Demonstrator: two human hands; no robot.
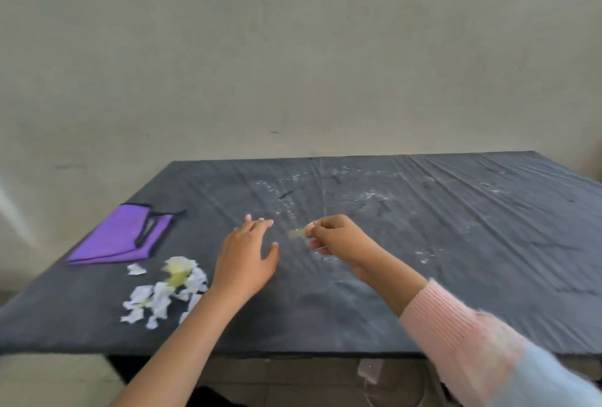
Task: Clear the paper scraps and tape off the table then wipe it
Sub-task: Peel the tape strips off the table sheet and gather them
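From the head camera, a table [456, 276] covered with a dark, wrinkled sheet fills the lower half of the view, in front of a plain pale wall [293, 48]. The right hand [338, 237] is above the middle of the table, and its thumb and fingers are curled and pinch a small yellowish piece of tape [296, 234], which sticks out to the left of the fingertips. I cannot tell if the tape touches the sheet. The left hand [246, 260] is just beside it, palm down, with fingers straight and a little spread, holding nothing; whether it rests on the sheet or is slightly above it is not clear. To the left of the left forearm lies a pile of white paper scraps [163, 292] with some yellowish tape pieces among them, near the front edge. Behind the pile, near the left edge, lies a folded purple cloth [120, 240] with dark trim. White dusty marks [371, 195] are spread on the far part of the sheet. The right arm wears a pink knitted sleeve [456, 325].
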